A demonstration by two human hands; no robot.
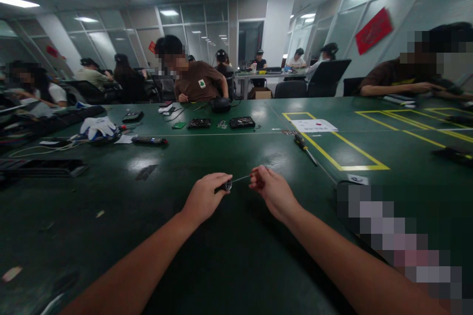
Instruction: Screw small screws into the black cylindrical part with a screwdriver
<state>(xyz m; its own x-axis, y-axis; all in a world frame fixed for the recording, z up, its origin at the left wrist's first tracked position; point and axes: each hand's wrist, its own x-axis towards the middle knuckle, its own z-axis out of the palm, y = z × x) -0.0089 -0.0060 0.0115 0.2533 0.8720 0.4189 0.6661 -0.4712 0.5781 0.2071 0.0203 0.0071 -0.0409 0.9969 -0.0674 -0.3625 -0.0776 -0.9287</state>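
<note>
My left hand (pixel 207 196) is closed, thumb and fingers pinching a small dark round thing (pixel 228 185) with a shiny rim; its exact kind cannot be made out. From it a thin pale strand (pixel 241 178) runs to the right. The fingertips of my right hand (pixel 271 189) are pinched on the far end of that strand. Both hands are held over the green tabletop (pixel 236 256), a short gap apart. Beyond my right hand lies a screwdriver (pixel 305 148) with a black and yellow handle.
Across the table are two dark, open device parts (pixel 199 123) (pixel 242 122), a green board (pixel 179 125) and small loose pieces (pixel 222 124). To the left lie white gloves (pixel 98 128) and a dark pen-shaped tool (pixel 150 141). A white sheet (pixel 314 125) overlaps yellow tape lines. Several people sit around.
</note>
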